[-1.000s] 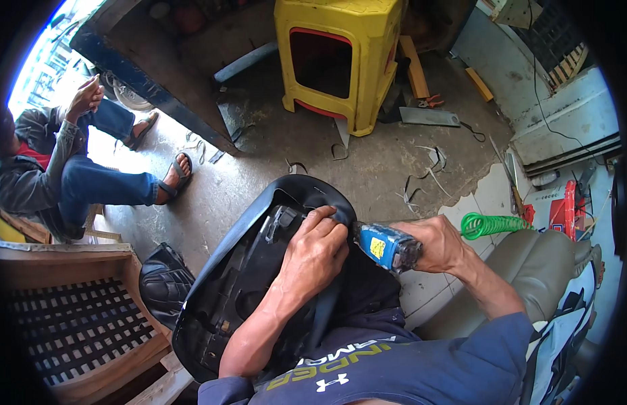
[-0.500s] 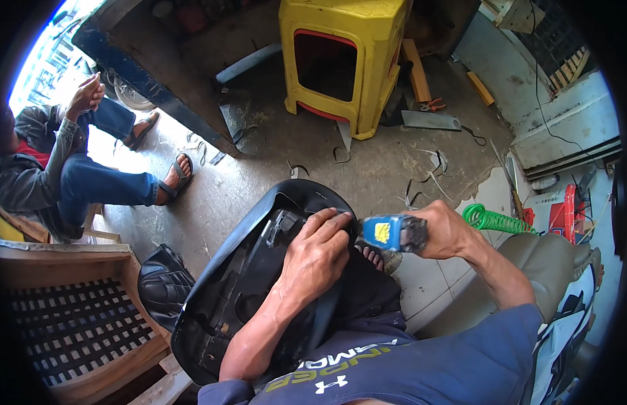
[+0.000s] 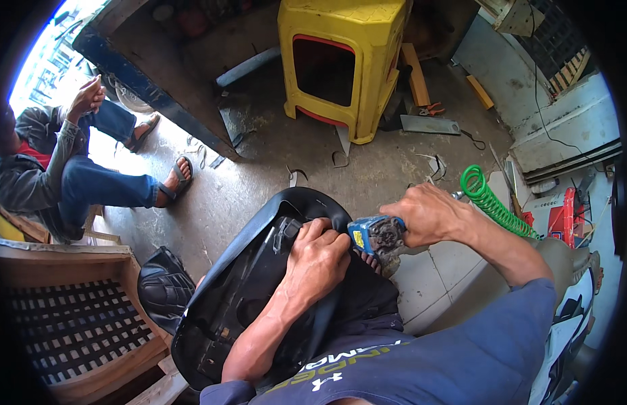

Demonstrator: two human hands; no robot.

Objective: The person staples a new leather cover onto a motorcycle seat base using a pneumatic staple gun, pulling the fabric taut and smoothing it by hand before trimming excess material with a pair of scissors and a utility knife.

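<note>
A black seat point(image 3: 225, 317) rests underside up over my lap, its loose covering curled around the plastic base. My left hand point(image 3: 317, 260) has its fingers curled over the covering near the far right edge, pressing or gripping it. My right hand point(image 3: 428, 216) is closed on a blue pneumatic staple gun point(image 3: 367, 236), whose nose points at the seat's edge beside my left fingers. A green coiled hose point(image 3: 495, 202) runs out from behind my right hand. Part of a bare foot shows below the gun.
A person point(image 3: 84, 169) in jeans and sandals sits at left. A wooden frame point(image 3: 124, 317) with black webbing and a black padded piece point(image 3: 161, 283) lie left of me. A yellow stool point(image 3: 367, 101) stands ahead, near wood offcuts, pliers and scraps. Padded tan upholstery point(image 3: 570, 263) is at right.
My right hand and the staple gun have moved forward and been turned, lifting the hose. My left hand and the seat's far edge have shifted slightly toward me.
</note>
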